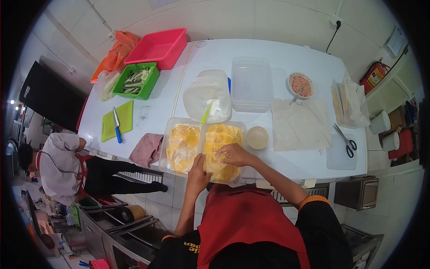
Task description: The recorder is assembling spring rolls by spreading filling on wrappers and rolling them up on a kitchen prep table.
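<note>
My right hand (235, 155) is over the right plastic tub, its fingers bent down at folded yellow dough pieces (223, 134) laid in rows. Whether a piece is between those fingertips is unclear. My left hand (200, 175) rests at the near side where the two tubs meet, fingers pointing away from me. Its grip on the rim cannot be made out. Flat yellow dough sheets (183, 148), dusted with white flour, fill the left tub (162, 158). Beyond them, a clear tub of white flour (215, 116) has a light-green handled utensil (206, 113) in it.
A small bowl (257, 137), a bowl of minced meat (301, 84) with a spoon, and scissors (346, 141) lie to the right. Stacked clear boxes (251, 84) stand behind. Leftward are a knife (117, 124) on a green board (126, 117) and a pink cloth (146, 149). Another person (58, 164) stands left.
</note>
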`<action>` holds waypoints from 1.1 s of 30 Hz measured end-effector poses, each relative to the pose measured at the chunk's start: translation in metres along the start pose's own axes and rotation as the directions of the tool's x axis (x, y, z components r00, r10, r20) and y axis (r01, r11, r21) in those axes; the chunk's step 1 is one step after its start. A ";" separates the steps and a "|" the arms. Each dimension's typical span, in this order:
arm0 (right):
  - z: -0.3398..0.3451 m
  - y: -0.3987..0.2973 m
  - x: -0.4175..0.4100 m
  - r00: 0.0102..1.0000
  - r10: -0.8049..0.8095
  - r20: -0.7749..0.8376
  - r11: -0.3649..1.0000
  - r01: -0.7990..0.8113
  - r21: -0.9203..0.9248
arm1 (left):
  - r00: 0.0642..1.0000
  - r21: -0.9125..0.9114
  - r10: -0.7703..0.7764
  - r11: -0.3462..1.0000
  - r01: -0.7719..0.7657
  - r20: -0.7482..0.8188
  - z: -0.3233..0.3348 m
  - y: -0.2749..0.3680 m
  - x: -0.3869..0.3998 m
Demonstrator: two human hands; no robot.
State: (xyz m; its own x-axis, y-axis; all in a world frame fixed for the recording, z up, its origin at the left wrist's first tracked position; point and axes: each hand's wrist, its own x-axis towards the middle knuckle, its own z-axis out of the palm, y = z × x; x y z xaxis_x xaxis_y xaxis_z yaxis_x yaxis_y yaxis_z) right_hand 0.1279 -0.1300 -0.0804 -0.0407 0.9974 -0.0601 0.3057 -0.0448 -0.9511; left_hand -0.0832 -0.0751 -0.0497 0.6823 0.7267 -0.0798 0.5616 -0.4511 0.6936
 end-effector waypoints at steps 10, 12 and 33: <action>0.010 0.010 0.006 0.994 -0.106 -0.028 0.959 0.094 -0.268 | 0.960 0.239 0.235 0.951 -0.194 -0.153 0.006 0.011 0.000; 0.007 0.010 0.006 0.993 -0.113 -0.023 0.958 0.103 -0.267 | 0.961 0.219 0.271 0.942 -0.255 -0.049 0.006 0.006 0.006; -0.018 -0.019 -0.024 0.915 -0.145 -0.376 0.945 0.016 -0.326 | 0.858 0.350 0.489 0.785 -0.511 0.156 0.012 0.017 0.033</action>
State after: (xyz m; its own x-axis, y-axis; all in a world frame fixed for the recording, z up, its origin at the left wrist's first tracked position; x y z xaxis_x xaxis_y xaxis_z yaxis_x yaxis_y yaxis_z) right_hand 0.1406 -0.1522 -0.0552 0.2761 0.9407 0.1970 0.5988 -0.0080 -0.8009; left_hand -0.0457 -0.0648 -0.0495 0.9331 0.3226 0.1591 0.2565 -0.9068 0.3347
